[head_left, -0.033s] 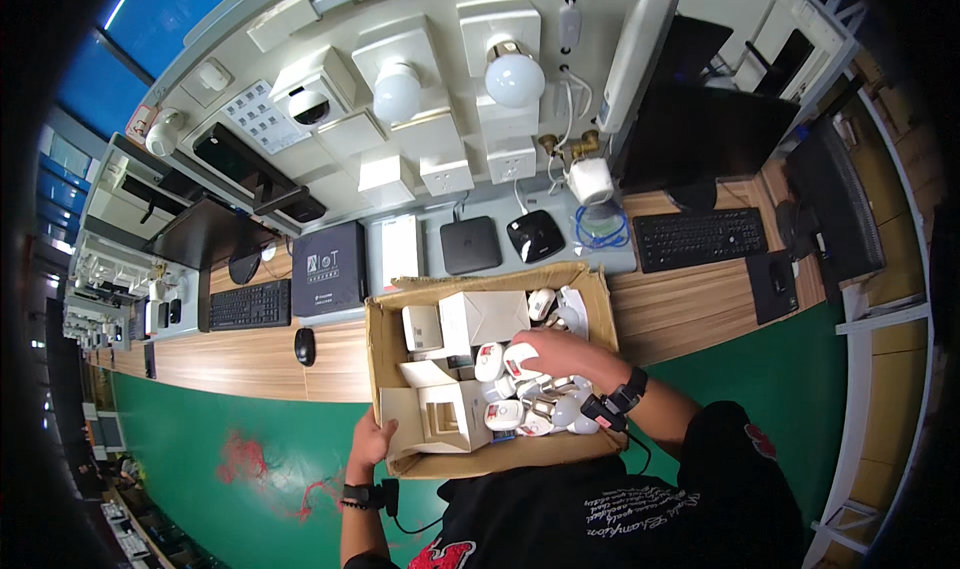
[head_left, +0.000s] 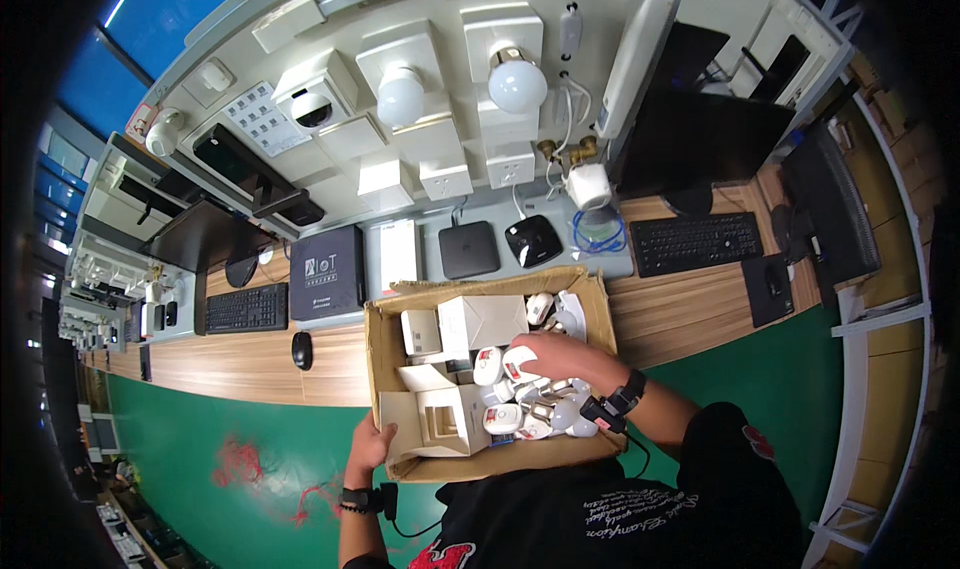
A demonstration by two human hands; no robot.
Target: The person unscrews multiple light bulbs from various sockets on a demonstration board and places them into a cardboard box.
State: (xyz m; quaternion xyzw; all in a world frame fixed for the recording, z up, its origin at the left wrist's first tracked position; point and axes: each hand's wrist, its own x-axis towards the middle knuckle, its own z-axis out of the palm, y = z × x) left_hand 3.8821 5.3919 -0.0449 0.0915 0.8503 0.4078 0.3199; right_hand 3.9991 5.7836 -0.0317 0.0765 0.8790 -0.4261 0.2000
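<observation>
A large open cardboard box (head_left: 612, 409) tilts against the bench in front of me. My left hand (head_left: 371, 443) grips its near left edge. Inside the box, my right hand (head_left: 548, 353) closes on a small white rounded device (head_left: 519, 363) with a red mark; the fingertips are partly hidden. Similar white devices (head_left: 487, 366) lie beside and below it, among several white light bulbs (head_left: 566, 412). An opened white carton (head_left: 440, 412) sits in the near left part. Behind it are a closed white carton (head_left: 484, 321) and a small white box (head_left: 421, 332).
Along the bench stand a dark box (head_left: 328, 272), a black set-top box (head_left: 469, 249), a black router (head_left: 535, 240), keyboards (head_left: 696, 243) and a mouse (head_left: 302, 350). A panel behind bears bulbs (head_left: 517, 81) and sockets. Green floor (head_left: 190, 429) lies below; a cable hangs from each wrist device.
</observation>
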